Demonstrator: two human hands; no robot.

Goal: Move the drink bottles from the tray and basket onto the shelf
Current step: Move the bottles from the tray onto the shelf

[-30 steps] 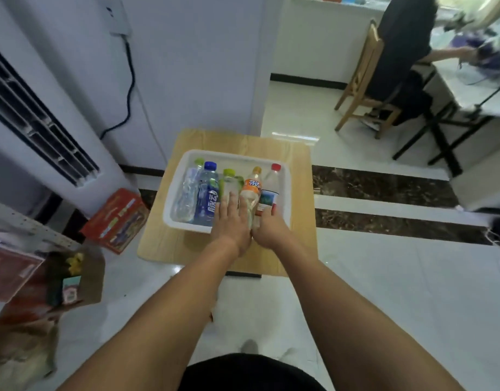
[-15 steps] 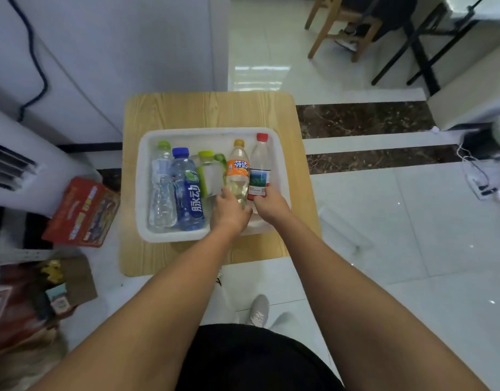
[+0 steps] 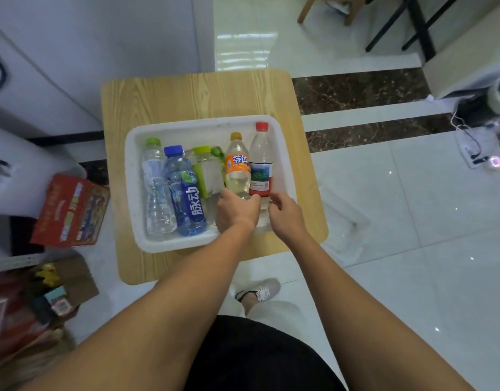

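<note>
A white tray lies on a small wooden table and holds several drink bottles lying side by side. From the left: a clear bottle with a green cap, a blue bottle, a green-capped bottle, an orange-label bottle and a red-capped water bottle. My left hand grips the bottom end of the orange-label bottle. My right hand curls round the bottom end of the red-capped bottle. Both bottles still lie in the tray.
A red carton and cardboard boxes with small goods sit on the floor at the left. A white appliance stands at the far left. Chair and table legs are at the top right, and a power strip with cables lies at the right.
My view has tilted down and come closer to the tray. Both hands have slid to the bottom ends of the two rightmost bottles and closed round them.
</note>
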